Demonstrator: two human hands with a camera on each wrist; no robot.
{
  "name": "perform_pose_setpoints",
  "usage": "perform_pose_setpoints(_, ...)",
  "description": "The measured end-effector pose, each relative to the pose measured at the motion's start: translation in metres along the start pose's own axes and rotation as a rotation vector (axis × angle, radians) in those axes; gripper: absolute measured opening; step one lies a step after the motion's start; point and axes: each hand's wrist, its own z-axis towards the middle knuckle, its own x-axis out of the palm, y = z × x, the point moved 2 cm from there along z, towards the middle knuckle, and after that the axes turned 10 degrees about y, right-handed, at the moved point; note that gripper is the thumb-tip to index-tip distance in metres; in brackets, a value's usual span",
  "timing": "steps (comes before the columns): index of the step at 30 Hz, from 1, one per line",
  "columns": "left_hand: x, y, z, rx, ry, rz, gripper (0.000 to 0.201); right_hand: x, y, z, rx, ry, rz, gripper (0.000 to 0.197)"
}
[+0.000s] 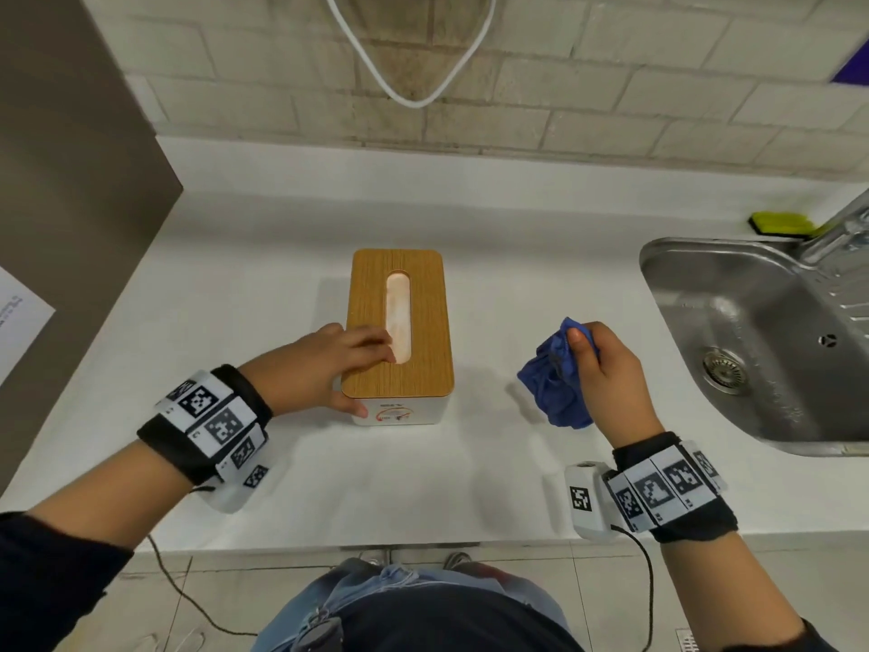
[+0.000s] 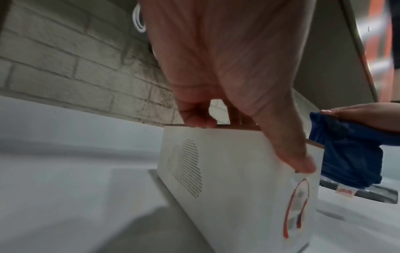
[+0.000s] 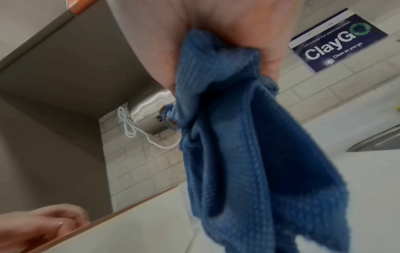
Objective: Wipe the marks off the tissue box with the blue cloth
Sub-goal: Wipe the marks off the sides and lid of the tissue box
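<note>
Our left hand [image 1: 329,364] steadies the white tissue box with its wooden slotted lid [image 1: 399,322] mid-desk [image 1: 263,256], fingers flat on top, thumb on the near end. Our right hand [image 1: 606,369] clutches the bunched blue cloth [image 1: 557,383] between box and steel sink [image 1: 733,331]. Only the left wrist view shows red marks [image 2: 296,205] clearly.

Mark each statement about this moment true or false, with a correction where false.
1. The right hand holds the blue cloth bunched up. True.
2. The cloth is touching the tissue box. False: it hangs apart from the box, on its right.
3. The left hand rests on the box's wooden lid. True.
4. Red marks show on the box's near end face. True.
5. The box sits inside the sink. False: it stands on the white counter.
</note>
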Motion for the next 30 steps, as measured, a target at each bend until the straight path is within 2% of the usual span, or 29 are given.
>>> perform_pose_setpoints(4,-0.009,-0.005,0.008,0.078,-0.005,0.081,0.068,0.005,0.007,-0.012,-0.001,0.049,0.074,0.019)
perform_pose_setpoints(7,-0.03,-0.011,0.009,0.107,-0.129,0.085,0.079,0.009,0.025,-0.021,-0.047,0.069,0.148,0.021)
perform_pose_setpoints(9,-0.047,-0.015,0.01,0.107,-0.221,0.052,0.081,0.012,0.044,-0.027,-0.13,0.011,0.167,0.019)
perform_pose_setpoints(10,-0.054,-0.015,0.012,0.101,-0.262,0.007,0.076,0.013,0.057,-0.029,-0.197,-0.048,0.157,0.018)
perform_pose_setpoints(12,-0.066,-0.013,0.018,0.075,-0.31,-0.19,0.051,0.02,0.085,-0.029,-0.382,-0.177,0.073,0.016)
perform_pose_setpoints(13,-0.07,-0.01,0.022,0.062,-0.313,-0.321,0.039,0.028,0.097,-0.027,-0.48,-0.206,0.014,0.016)
perform_pose_setpoints(15,-0.075,-0.007,0.026,0.058,-0.316,-0.565,0.029,0.053,0.109,-0.016,-0.578,-0.202,-0.067,0.015)
perform_pose_setpoints(17,-0.079,-0.006,0.028,0.061,-0.34,-0.666,0.026,0.085,0.107,-0.003,-0.566,-0.187,-0.133,0.016)
perform_pose_setpoints(19,-0.083,-0.004,0.03,0.054,-0.359,-0.709,0.02,0.111,0.099,0.003,-0.531,-0.155,-0.197,0.028)
perform_pose_setpoints(24,-0.093,0.01,0.035,0.03,-0.354,-0.789,0.022,0.124,0.105,0.017,-0.392,-0.138,-0.113,0.06)
perform_pose_setpoints(28,-0.095,0.015,0.038,0.032,-0.359,-0.822,0.021,0.125,0.114,0.032,-0.393,-0.18,-0.399,0.055)
perform_pose_setpoints(30,-0.098,0.016,0.039,0.032,-0.362,-0.845,0.022,0.127,0.117,0.038,-0.392,-0.19,-0.457,0.056)
